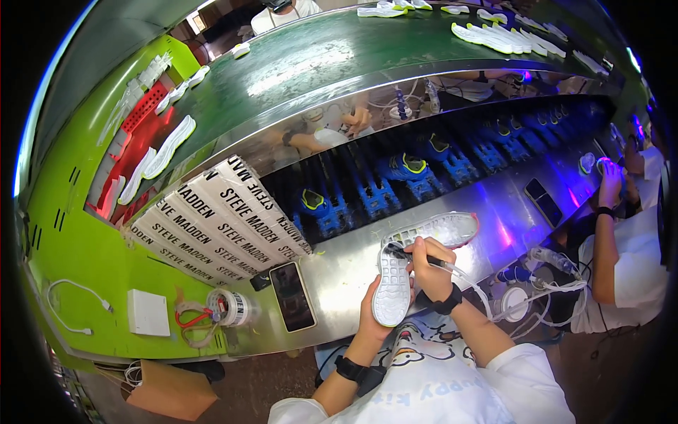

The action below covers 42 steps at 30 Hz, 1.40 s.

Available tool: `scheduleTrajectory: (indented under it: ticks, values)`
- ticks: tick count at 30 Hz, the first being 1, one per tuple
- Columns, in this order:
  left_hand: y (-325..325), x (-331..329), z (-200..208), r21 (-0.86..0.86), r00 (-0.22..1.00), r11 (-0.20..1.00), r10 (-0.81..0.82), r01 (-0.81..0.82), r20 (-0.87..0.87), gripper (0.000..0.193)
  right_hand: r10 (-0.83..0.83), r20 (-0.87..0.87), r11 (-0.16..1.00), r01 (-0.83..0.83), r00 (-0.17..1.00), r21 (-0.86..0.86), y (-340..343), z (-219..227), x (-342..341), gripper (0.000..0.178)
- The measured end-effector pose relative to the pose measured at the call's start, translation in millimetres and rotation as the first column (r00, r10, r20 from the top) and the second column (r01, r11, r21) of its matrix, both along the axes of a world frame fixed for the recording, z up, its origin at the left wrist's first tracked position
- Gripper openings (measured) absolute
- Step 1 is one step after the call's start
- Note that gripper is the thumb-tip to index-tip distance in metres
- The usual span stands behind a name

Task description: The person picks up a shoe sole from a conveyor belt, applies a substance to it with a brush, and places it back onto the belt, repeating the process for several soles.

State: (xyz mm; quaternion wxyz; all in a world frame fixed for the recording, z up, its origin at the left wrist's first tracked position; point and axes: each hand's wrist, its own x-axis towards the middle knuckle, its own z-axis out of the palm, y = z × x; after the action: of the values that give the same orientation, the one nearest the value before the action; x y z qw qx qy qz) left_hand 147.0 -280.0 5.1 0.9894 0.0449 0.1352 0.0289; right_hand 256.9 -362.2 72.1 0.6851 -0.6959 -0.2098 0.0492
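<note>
My left hand (369,311) is closed around the edge of a white shoe sole (390,300), its gridded inner side facing up. In my right hand (432,272) is a dark-handled brush (441,263) with a pale hose (472,280) running from its back end. The brush's dark tip rests at the upper part of the sole's inside. Just beyond lies a second sole (452,227), white and grey with a reddish end, on the metal bench (346,265). Whether the two soles touch I cannot tell.
A dark conveyor rack (367,198) carries blue shoes; above it, a green belt (304,74) bears white soles. A printed box (219,219), phone (292,297), tape-wrapped tub (233,309) and red-handled scissors (192,315) stand left. At right are hoses (558,286), another phone (543,201) and a co-worker's hand (609,185).
</note>
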Motion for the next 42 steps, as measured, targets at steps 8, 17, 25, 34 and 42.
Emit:
scheduleTrajectory:
  ticks: [8, 17, 25, 34, 42]
  values:
    - [29, 10, 2, 0.072, 0.990, 0.994, 0.070, -0.080, 0.126, 0.053, 0.402, 0.440, 0.910, -0.406, 0.803, -0.090, -32, 7, -39, 0.010]
    - [136, 44, 184, 0.558, 0.800, 0.811, -0.212, -0.176, 0.561, 0.064, -0.169, 0.085, 0.951, 0.140, 0.982, 0.276, -82, 56, -7, 0.037]
    - [131, 61, 251, 0.579, 0.952, 0.775, 0.095, -0.254, 0.291, 0.042, -0.027, -0.102, 0.995, 0.037, 0.994, 0.090, -88, 20, 0, 0.028]
    - [225, 86, 297, 0.115, 0.692, -0.951, 0.289, 0.287, 0.661, 0.012, -0.086, -0.189, 0.964, 0.129, 0.978, 0.231, -115, 3, 14, 0.033]
    - [168, 185, 309, -0.026, 0.872, -0.900, 0.416, 0.436, 0.257, 0.026, -0.058, -0.013, 0.933, 0.059, 0.998, 0.356, -115, 27, 27, 0.023]
